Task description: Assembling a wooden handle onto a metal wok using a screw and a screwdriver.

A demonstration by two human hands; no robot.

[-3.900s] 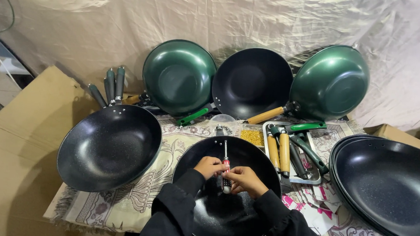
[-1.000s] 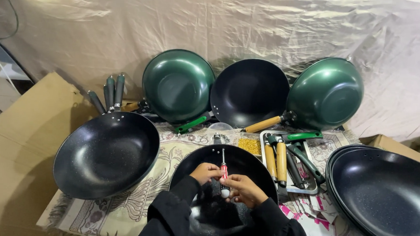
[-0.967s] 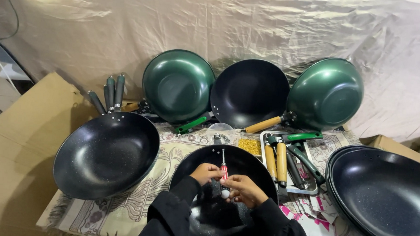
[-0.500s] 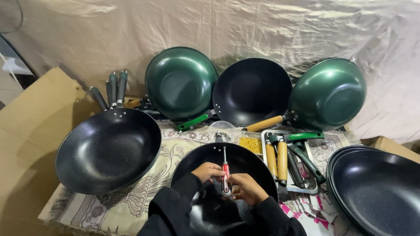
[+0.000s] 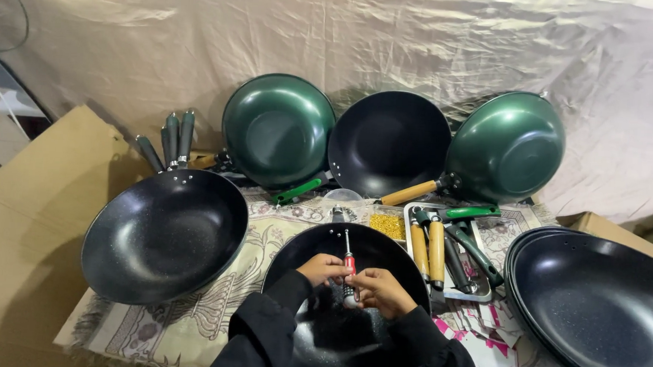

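Head view — black pan point(image 5: 333, 333): left hand point(image 5: 323, 268) and right hand point(image 5: 377, 290) both closed on a red-handled screwdriver point(image 5: 348, 272), shaft pointing away toward the pan's far rim.

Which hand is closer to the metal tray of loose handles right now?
Right. The right hand grips the screwdriver over the black pan, just left of the tray. The left hand is on the screwdriver's far side, farther from the tray.
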